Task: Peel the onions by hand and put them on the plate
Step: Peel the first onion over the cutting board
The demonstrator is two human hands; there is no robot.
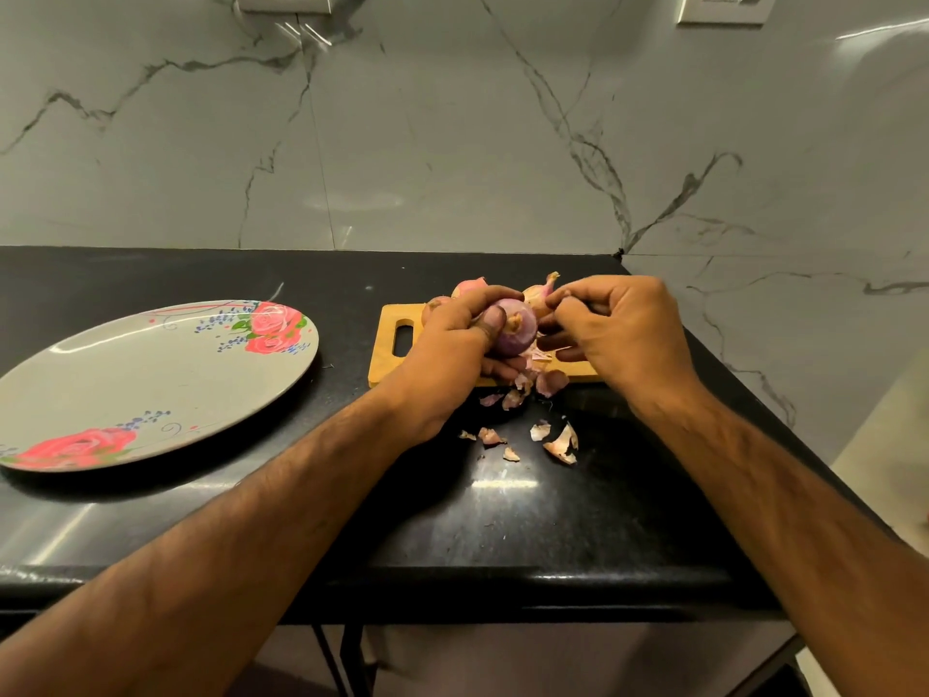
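My left hand [452, 344] grips a purple, mostly peeled onion [518, 332] above the wooden cutting board [389, 359]. My right hand [618, 329] is right beside it, its fingertips pinching at the onion's skin on the right side. Behind my hands, unpeeled onions [470, 286] with dry tan skin lie on the board, partly hidden. Torn skin pieces [558, 442] lie on the black counter in front of the board. The oval plate [151, 384] with red rose prints sits to the left with nothing on it.
The black stone counter [528, 520] ends at a rounded front edge near me and at a marble wall corner on the right. A marble backsplash rises behind the board. More skin scraps [548, 382] hang at the board's front edge.
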